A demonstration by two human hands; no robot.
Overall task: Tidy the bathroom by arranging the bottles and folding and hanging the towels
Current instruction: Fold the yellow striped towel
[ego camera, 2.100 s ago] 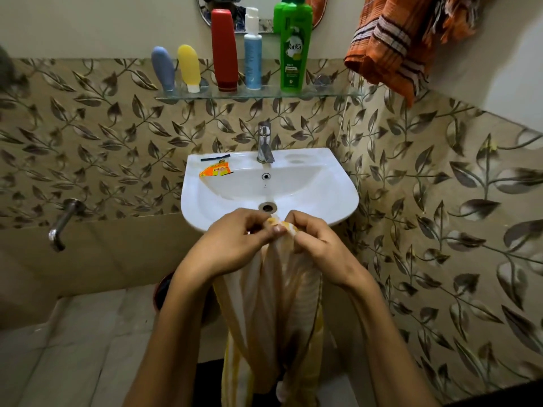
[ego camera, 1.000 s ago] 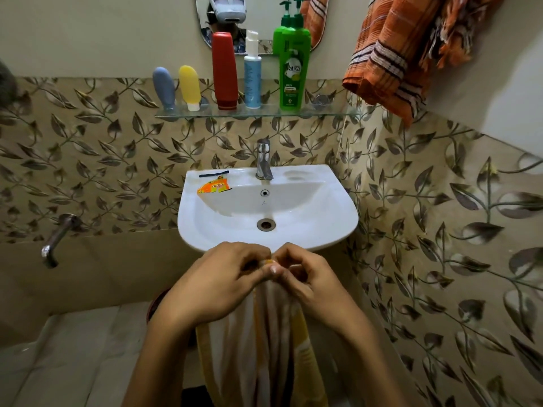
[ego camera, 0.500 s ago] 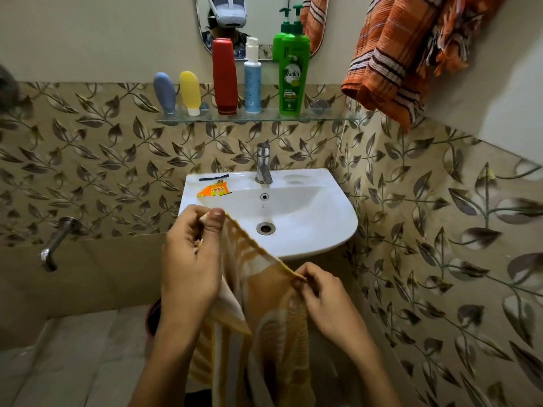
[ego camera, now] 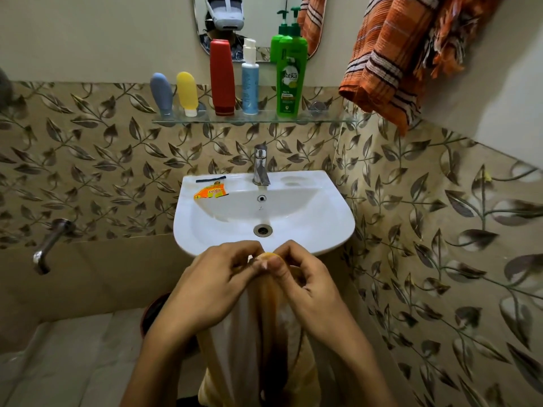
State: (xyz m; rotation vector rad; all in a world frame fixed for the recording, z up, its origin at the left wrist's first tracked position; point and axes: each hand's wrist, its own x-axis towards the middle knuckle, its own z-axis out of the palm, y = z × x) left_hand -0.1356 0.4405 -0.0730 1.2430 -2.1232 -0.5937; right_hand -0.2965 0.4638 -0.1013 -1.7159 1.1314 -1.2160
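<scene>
A yellow-and-white striped towel [ego camera: 252, 342] hangs down in front of the sink, its top edge pinched together. My left hand [ego camera: 211, 286] and my right hand [ego camera: 305, 286] meet at that top edge, fingertips touching, both gripping the cloth. On the glass shelf [ego camera: 329, 120] stand several bottles in a row: a grey-blue tube [ego camera: 161, 94], a yellow tube [ego camera: 187, 92], a red bottle [ego camera: 221, 77], a blue bottle [ego camera: 250, 80] and a green pump bottle [ego camera: 291, 74]. An orange striped towel [ego camera: 390, 60] hangs on the right wall.
The white sink [ego camera: 332, 224] with its tap [ego camera: 261, 165] is just beyond my hands; an orange sachet [ego camera: 211, 191] lies on its left rim. A wall tap [ego camera: 48, 245] sticks out at the left. A mirror [ego camera: 258, 22] hangs above the shelf.
Half a second ago my hands held the towel's edge spread apart, the left one raised. Now they have come together, bringing the two corners to one point in front of the sink.
</scene>
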